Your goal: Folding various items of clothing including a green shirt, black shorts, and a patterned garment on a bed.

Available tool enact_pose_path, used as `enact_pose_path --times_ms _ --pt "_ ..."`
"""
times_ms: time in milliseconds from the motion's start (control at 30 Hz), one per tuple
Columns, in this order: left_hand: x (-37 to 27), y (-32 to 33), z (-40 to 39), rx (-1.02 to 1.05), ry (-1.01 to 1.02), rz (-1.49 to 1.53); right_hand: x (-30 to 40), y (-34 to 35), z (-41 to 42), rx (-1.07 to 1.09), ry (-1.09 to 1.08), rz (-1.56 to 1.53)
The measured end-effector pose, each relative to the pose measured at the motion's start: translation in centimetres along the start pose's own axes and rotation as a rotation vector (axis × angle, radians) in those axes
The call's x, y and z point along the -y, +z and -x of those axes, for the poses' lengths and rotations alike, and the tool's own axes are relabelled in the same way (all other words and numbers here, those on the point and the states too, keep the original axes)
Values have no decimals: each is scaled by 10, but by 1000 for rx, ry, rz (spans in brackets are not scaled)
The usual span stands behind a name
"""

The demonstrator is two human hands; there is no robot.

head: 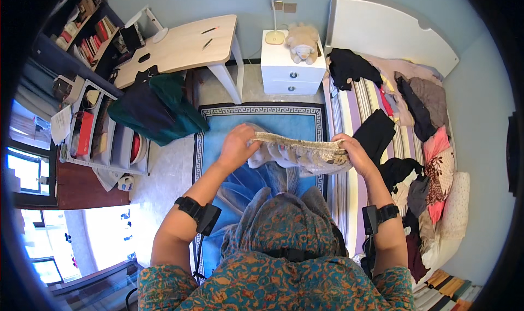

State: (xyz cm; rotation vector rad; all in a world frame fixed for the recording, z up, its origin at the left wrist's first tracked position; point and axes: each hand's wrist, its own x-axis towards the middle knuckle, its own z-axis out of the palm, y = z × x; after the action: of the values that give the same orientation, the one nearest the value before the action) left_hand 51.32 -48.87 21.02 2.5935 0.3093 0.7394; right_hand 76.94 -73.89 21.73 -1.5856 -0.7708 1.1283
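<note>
Between my two hands a light patterned garment (pixel 311 157) is stretched by its gathered, elastic-looking waistband. My left hand (pixel 241 143) grips the band's left end, and my right hand (pixel 355 151) has the other end pinched between thumb and fingers. The cloth hangs in folds below the band, above the blue rug (pixel 262 125). Its lower part is bunched, so I cannot tell its full shape. Folded black cloth (pixel 374 133) lies on the bed just beyond my right hand.
To the right, several garments (pixel 405 172) lie scattered on the striped bed (pixel 348 204). A white nightstand (pixel 272 65) holds a lamp (pixel 274 37) and a plush toy (pixel 303 45). At left are a desk (pixel 184 41), a chair draped with dark green clothing (pixel 163 106) and a shelf rack (pixel 108 143).
</note>
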Motion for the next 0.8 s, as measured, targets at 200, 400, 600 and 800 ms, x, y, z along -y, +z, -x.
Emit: enact_pose_path --times_ms 200,400,600,800 --pt "-5 -2 -3 85 -460 329 34 7 16 129 16 -135" --pt "-1 4 8 157 -344 182 12 -5 27 187 -68 557" --pt "-50 -13 -3 41 -401 224 24 -13 57 32 -49 64" --pt "-37 31 35 352 -230 109 -42 -32 63 -55 75 197"
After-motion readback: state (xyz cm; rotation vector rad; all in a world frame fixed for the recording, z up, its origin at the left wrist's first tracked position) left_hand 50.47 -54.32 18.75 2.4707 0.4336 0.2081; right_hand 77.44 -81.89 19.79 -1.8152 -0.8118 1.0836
